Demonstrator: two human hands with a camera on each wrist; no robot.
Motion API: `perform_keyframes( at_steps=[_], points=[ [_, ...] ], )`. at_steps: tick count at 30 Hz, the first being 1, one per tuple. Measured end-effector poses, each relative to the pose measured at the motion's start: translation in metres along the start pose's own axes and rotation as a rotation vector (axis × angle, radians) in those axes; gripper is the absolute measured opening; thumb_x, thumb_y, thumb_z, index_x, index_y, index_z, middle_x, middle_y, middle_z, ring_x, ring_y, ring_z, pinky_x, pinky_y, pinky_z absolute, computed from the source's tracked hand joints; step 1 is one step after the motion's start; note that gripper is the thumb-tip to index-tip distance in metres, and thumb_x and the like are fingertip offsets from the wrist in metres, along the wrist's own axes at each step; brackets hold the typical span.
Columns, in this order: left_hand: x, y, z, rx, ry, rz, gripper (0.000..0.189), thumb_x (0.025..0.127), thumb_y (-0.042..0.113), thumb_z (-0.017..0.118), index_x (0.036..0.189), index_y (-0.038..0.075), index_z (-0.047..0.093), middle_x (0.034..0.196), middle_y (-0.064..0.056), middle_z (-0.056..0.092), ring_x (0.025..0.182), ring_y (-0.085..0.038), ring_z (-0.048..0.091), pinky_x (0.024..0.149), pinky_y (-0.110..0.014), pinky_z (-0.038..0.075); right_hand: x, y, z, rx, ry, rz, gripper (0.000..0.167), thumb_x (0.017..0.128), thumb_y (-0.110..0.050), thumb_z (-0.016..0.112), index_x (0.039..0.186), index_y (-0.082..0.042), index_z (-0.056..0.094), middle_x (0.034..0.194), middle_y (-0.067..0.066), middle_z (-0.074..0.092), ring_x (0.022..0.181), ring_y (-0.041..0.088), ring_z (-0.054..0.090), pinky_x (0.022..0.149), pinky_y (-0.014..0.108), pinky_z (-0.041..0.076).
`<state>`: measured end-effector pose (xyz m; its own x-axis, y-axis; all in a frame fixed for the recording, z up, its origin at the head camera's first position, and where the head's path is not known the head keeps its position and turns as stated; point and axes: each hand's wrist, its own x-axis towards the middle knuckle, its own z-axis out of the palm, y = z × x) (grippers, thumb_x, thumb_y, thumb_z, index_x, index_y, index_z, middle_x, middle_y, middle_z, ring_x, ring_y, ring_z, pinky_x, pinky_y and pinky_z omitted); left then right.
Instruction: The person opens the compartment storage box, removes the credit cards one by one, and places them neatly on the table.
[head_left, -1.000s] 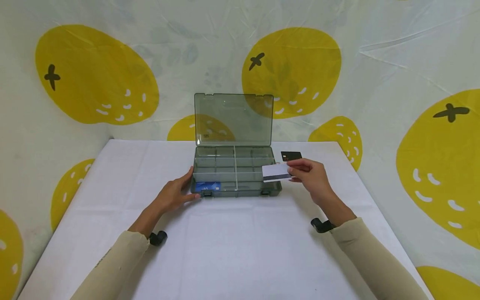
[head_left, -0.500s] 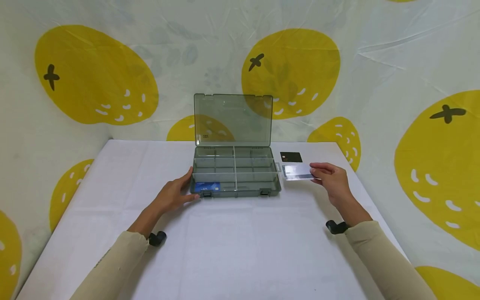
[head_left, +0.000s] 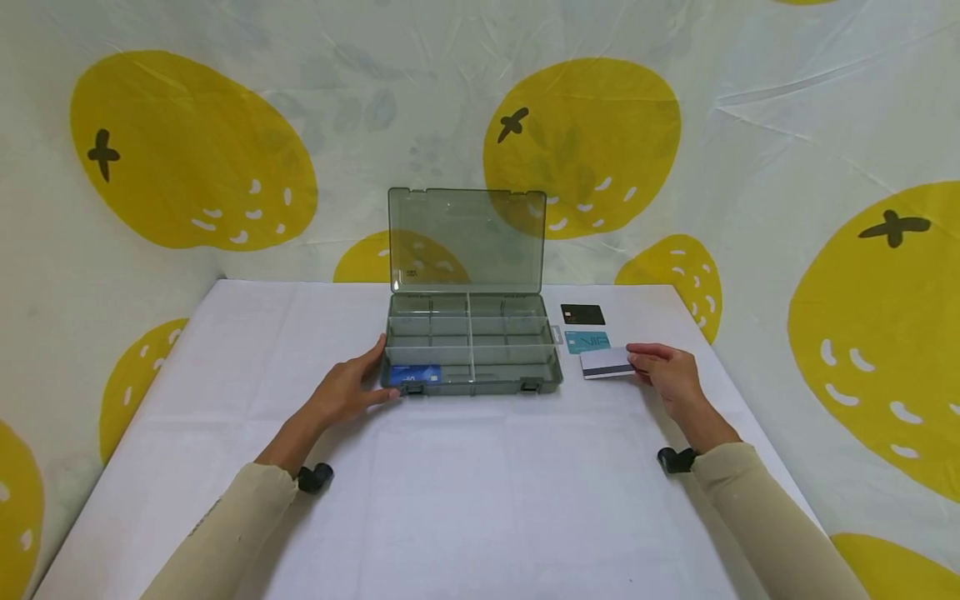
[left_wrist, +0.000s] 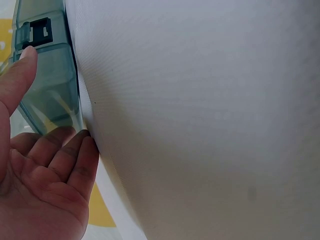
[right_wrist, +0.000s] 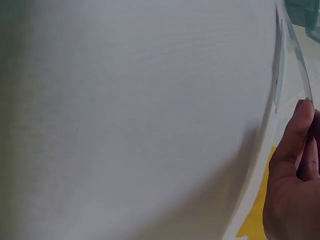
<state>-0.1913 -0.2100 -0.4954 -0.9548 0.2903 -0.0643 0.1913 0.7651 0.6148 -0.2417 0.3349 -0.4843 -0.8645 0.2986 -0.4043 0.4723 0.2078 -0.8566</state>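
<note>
A translucent grey compartment box (head_left: 512, 386) stands on the table with its lid raised. Inside its front left compartment lies a blue card (head_left: 416, 374). My left hand (head_left: 347, 387) holds the box's front left corner, thumb on the front wall by a latch (left_wrist: 41, 31) and fingers against the side. Right of the box, my right hand (head_left: 670, 379) pinches a white card with a dark stripe (head_left: 603, 362) by its right end. That card is just in front of a teal card (head_left: 586, 341) on the table. In the right wrist view it appears edge-on, above the fingertips (right_wrist: 303, 114).
A black card (head_left: 582, 314) lies behind the teal one, beside the box's back right part. The raised lid (head_left: 467, 242) stands near the back wall, a white cloth (head_left: 420, 108) printed with yellow fruit. White cloth covers the table (head_left: 480, 500).
My right hand has moved right, away from over the box, then slightly toward the front with the white card. The teal card now shows on the table. The left hand stays put.
</note>
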Motion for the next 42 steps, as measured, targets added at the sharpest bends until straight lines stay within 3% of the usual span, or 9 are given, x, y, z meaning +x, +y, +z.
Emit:
perform_keyframes(
  at_steps=[12,26,36,40,42],
  points=[
    [0.000,0.001,-0.001,-0.007,-0.002,-0.006,0.107,0.094,0.039,0.082,0.172,0.015,0.013,0.174,-0.018,0.027,0.159,-0.044,0.031,0.129,-0.061,0.030,0.002,0.003,0.000,-0.158,-0.015,-0.028,0.037,0.107,-0.022,0.067,0.143,-0.014,0.066,0.144,0.014,0.066,0.102,0.021,0.070,0.084,0.021,0.064],
    [-0.001,0.002,-0.003,-0.005,-0.001,0.002,0.106,0.095,0.037,0.082,0.172,0.014,0.012,0.174,-0.017,0.026,0.159,-0.044,0.031,0.129,-0.061,0.030,-0.012,-0.011,0.001,-0.465,-0.023,-0.210,0.036,0.109,-0.028,0.063,0.141,-0.011,0.068,0.133,0.017,0.073,0.110,0.032,0.072,0.084,0.027,0.063],
    [-0.001,0.002,-0.002,0.002,-0.006,-0.007,0.106,0.095,0.039,0.081,0.172,0.014,0.012,0.174,-0.018,0.025,0.159,-0.045,0.031,0.129,-0.061,0.029,-0.041,-0.039,0.027,-0.437,-0.007,-0.367,0.035,0.106,-0.026,0.067,0.138,-0.013,0.069,0.126,0.015,0.074,0.111,0.036,0.071,0.075,0.016,0.060],
    [-0.001,0.002,-0.002,-0.001,-0.005,-0.004,0.107,0.095,0.039,0.082,0.172,0.014,0.012,0.174,-0.017,0.025,0.159,-0.044,0.031,0.129,-0.061,0.029,-0.056,-0.052,0.039,-0.389,-0.044,-0.408,0.032,0.106,-0.028,0.068,0.136,-0.015,0.070,0.124,0.012,0.075,0.108,0.035,0.070,0.077,0.016,0.060],
    [-0.001,0.002,-0.002,0.001,-0.003,-0.001,0.107,0.095,0.039,0.082,0.172,0.014,0.012,0.174,-0.018,0.025,0.159,-0.045,0.031,0.129,-0.061,0.029,-0.062,-0.058,0.047,-0.355,-0.068,-0.445,0.029,0.106,-0.026,0.068,0.133,-0.017,0.071,0.123,0.012,0.076,0.105,0.031,0.071,0.081,0.022,0.063]
  ],
)
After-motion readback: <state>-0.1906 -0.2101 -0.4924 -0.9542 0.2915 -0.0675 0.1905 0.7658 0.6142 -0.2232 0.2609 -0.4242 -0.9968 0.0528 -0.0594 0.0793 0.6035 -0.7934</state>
